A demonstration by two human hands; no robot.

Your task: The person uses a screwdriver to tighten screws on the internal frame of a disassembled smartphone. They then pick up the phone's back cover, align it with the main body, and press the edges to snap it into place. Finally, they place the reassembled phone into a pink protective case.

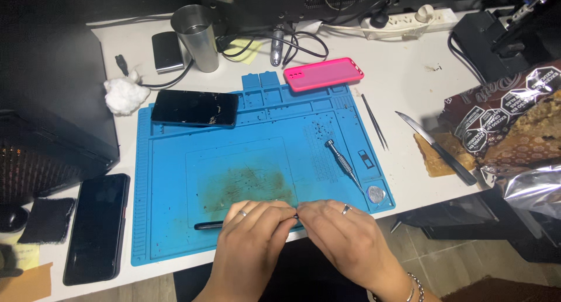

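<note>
Nearby, screwdriver (343,162) beside hands (295,232).

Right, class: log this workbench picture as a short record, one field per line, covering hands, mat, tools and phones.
left hand: fingertips pinched on a small dark part, ring on one finger
right hand: meets the left at that part, ring, bracelet at wrist
mat: blue, smudged in the middle
screwdriver: lying on mat, right side
tweezers: on table beside mat
phones: cracked phone on mat's top edge; black phone left of mat
case: pink
</note>
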